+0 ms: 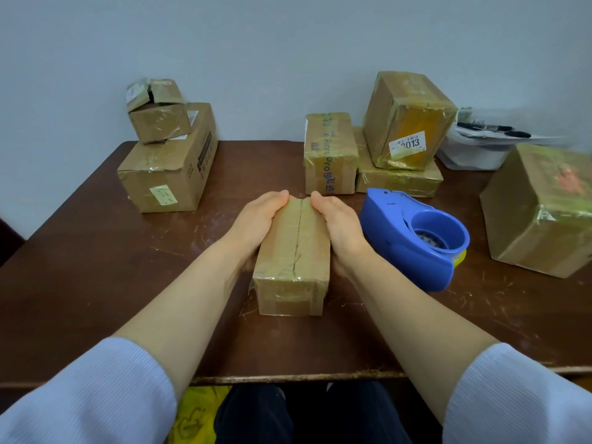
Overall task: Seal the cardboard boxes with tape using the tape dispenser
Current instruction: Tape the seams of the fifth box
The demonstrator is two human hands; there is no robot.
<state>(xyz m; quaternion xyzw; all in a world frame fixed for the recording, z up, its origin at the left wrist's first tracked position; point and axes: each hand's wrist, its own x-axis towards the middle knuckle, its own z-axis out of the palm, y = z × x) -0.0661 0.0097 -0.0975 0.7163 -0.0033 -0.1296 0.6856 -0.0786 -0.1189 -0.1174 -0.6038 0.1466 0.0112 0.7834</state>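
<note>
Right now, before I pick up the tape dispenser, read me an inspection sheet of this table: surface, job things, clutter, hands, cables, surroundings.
Surface: brown table, scratched, front edge worn.
Job's things: small box at centre, flaps closed, seam along the top; blue tape dispenser on the table to its right, not held.
Clutter: stacked boxes back left; taped box back centre; box labelled 2013 beside it; large box far right; white tub back right.
Hands: left hand and right hand grip the small box's far end, one on each side.
Cables: nothing seen.
Surroundings: pale wall behind; something yellow below the table.
</note>
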